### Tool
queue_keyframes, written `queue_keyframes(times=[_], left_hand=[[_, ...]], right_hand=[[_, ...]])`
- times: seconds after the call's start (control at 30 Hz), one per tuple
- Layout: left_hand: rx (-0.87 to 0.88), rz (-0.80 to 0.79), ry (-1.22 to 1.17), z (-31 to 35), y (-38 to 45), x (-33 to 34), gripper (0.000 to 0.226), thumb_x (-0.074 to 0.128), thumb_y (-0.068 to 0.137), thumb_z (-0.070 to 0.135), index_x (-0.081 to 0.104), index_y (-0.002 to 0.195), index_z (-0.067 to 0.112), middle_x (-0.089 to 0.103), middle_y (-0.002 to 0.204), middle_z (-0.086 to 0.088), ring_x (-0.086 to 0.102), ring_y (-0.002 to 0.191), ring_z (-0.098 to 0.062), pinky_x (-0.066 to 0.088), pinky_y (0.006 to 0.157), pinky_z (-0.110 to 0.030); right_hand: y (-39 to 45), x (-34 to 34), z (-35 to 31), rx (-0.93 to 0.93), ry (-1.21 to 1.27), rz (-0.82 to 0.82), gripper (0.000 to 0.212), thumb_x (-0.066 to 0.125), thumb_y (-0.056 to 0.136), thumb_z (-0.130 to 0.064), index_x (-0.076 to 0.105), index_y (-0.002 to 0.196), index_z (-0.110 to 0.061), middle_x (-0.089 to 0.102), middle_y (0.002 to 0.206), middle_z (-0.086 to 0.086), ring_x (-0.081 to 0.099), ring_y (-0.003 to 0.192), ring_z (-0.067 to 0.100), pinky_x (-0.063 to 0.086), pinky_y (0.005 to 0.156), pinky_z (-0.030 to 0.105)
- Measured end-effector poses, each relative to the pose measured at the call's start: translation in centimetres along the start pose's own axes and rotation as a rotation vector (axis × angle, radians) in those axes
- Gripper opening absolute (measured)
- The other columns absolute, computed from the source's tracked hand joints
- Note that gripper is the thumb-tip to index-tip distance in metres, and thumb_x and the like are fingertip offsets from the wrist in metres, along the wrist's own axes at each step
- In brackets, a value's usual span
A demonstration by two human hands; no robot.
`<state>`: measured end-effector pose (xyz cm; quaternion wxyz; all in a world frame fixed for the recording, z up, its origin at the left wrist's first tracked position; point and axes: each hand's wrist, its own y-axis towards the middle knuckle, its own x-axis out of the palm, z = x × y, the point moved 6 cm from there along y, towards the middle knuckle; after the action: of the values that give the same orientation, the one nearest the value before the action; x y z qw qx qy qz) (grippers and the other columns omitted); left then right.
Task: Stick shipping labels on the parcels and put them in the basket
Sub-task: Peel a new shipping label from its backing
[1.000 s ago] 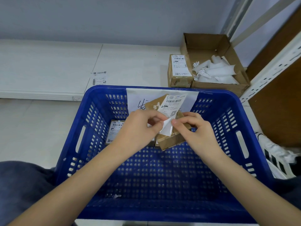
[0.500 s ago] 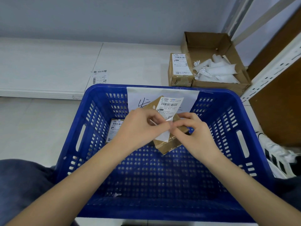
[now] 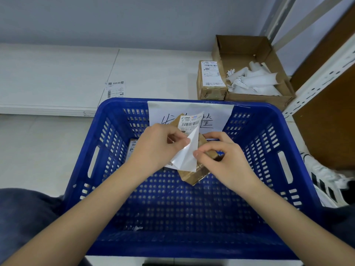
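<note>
Over the blue basket (image 3: 284, 156) both my hands hold a small brown parcel (image 3: 194, 175) and a shipping label (image 3: 189, 122). My left hand (image 3: 157, 148) pinches the label near its folded part. My right hand (image 3: 221, 156) pinches the white backing paper (image 3: 186, 156), which hangs peeled down over the parcel, and also grips the parcel. The label's printed top with a barcode stands up behind my fingers. One labelled parcel (image 3: 132, 148) lies in the basket at the left, mostly hidden by my left hand.
A labelled brown parcel (image 3: 211, 79) sits on the floor behind the basket, next to an open cardboard box (image 3: 255, 73) full of crumpled white backing papers. A loose label (image 3: 114, 89) lies on the white board at left. A metal shelf post (image 3: 318, 77) stands at right.
The white backing has been peeled further down off the label, and a large flap now hangs between my hands. My hands have drawn slightly apart.
</note>
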<state>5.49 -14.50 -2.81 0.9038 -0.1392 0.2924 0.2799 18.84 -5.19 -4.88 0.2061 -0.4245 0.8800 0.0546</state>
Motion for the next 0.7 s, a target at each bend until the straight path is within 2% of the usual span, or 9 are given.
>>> queue_keyframes(times=[0.1,0.23,0.33,0.43,0.5,0.57,0.7], left_hand=[[-0.007,0.012,-0.027,-0.1,0.1,-0.5,0.013,0.073,0.083,0.024,0.07,0.074,0.034,0.065,0.07,0.017,0.059,0.066,0.004,0.046,0.066,-0.009],[0.01,-0.013,-0.101,0.1,0.0,-0.2,0.017,0.073,0.083,0.021,0.069,0.072,0.034,0.063,0.066,0.013,0.054,0.061,0.005,0.042,0.062,-0.007],[0.037,-0.019,-0.096,0.4,-0.1,0.1,0.017,0.073,0.083,0.022,0.068,0.073,0.035,0.062,0.065,0.014,0.055,0.062,0.005,0.042,0.064,-0.009],[0.064,-0.057,-0.068,0.5,-0.3,0.7,0.008,0.071,0.085,0.024,0.073,0.081,0.03,0.063,0.067,0.014,0.055,0.063,0.004,0.046,0.067,-0.016],[0.081,-0.074,-0.067,0.5,-0.4,1.1,0.006,0.07,0.085,0.023,0.074,0.083,0.027,0.063,0.066,0.014,0.055,0.064,0.003,0.048,0.069,-0.022],[0.082,-0.078,-0.062,0.5,-0.5,1.3,0.007,0.07,0.086,0.023,0.072,0.081,0.029,0.061,0.065,0.016,0.054,0.063,0.004,0.047,0.068,-0.021],[0.066,-0.063,-0.062,0.5,-0.3,1.0,0.006,0.071,0.085,0.024,0.073,0.08,0.028,0.061,0.063,0.016,0.053,0.061,0.005,0.042,0.064,-0.015]], right_hand=[[0.1,-0.1,0.1,0.017,0.005,0.007,0.019,0.074,0.079,-0.023,0.071,0.066,-0.036,0.052,0.117,-0.014,0.047,0.107,-0.012,0.04,0.083,0.003],[0.2,-0.3,0.2,0.043,-0.002,0.007,0.008,0.075,0.078,-0.03,0.072,0.07,-0.033,0.053,0.113,-0.014,0.049,0.104,-0.011,0.041,0.085,0.009],[0.2,-0.4,0.1,0.079,0.03,0.012,0.01,0.073,0.073,-0.043,0.07,0.068,-0.036,0.053,0.112,-0.013,0.05,0.105,-0.008,0.039,0.084,0.006],[0.2,-0.5,-0.1,0.09,0.066,0.024,0.022,0.063,0.064,-0.058,0.069,0.067,-0.038,0.054,0.112,-0.012,0.052,0.105,-0.004,0.04,0.082,0.008],[0.3,-0.3,0.0,0.088,0.055,0.012,0.015,0.067,0.072,-0.05,0.07,0.071,-0.036,0.054,0.114,-0.011,0.051,0.108,-0.003,0.039,0.085,0.009],[0.3,-0.2,0.2,0.084,0.052,-0.002,0.008,0.069,0.08,-0.036,0.07,0.072,-0.035,0.055,0.113,-0.01,0.05,0.108,-0.003,0.039,0.085,0.006],[0.5,-0.5,0.2,0.066,0.076,0.009,0.017,0.07,0.084,-0.02,0.069,0.072,-0.032,0.055,0.109,-0.011,0.051,0.097,-0.013,0.038,0.077,0.001]])
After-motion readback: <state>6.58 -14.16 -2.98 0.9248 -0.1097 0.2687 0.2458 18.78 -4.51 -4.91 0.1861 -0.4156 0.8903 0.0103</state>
